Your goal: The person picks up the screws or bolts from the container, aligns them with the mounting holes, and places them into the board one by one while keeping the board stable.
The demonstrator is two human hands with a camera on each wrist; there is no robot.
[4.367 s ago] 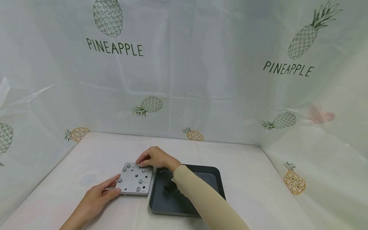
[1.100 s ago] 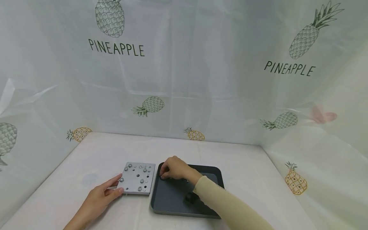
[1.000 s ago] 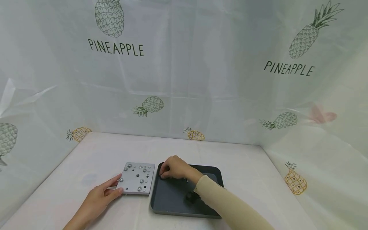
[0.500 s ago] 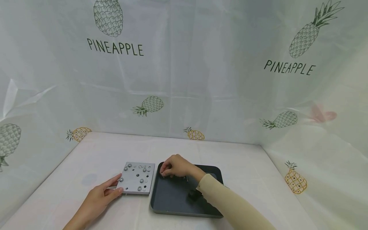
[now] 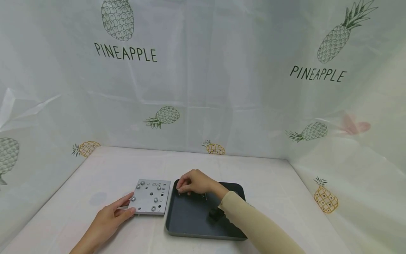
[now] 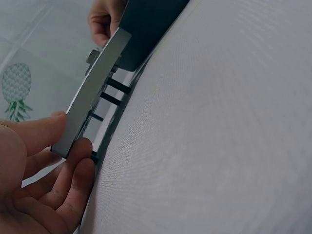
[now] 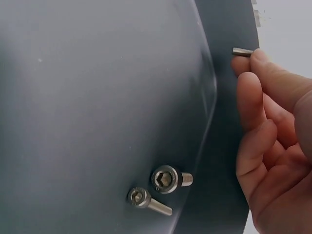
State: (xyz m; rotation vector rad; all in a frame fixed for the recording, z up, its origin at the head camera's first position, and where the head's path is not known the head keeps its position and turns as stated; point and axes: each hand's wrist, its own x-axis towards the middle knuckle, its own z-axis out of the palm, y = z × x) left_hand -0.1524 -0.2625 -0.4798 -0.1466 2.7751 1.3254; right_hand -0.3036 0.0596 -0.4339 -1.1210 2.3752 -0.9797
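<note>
My left hand (image 5: 109,217) grips the near left corner of a silver metal plate (image 5: 146,204), thumb against its edge and fingers below. Several socket-head screws sit in the plate among open holes. Dark screw shanks (image 6: 117,86) stick out under it in the left wrist view. Over the far left corner of a dark grey tray (image 5: 190,222), my right hand (image 5: 198,182) pinches a small screw (image 7: 241,51) between thumb and forefinger. Only its slim metal shank shows; the fingertips cover the rest. Inside the tray lie a thicker socket-head screw (image 7: 165,179) and a thinner one (image 7: 139,197).
A black block-like object (image 5: 215,214) lies in the tray, partly behind the right sleeve (image 5: 253,222). The tray stands close to the plate's right side on a white-covered table (image 5: 269,197). A pineapple-print sheet (image 5: 241,88) hangs behind and at the sides.
From the plate's far edge, my right hand has moved right to the tray. Over the last second it has risen slightly there, with the screw now showing. My left hand has stayed on the plate.
</note>
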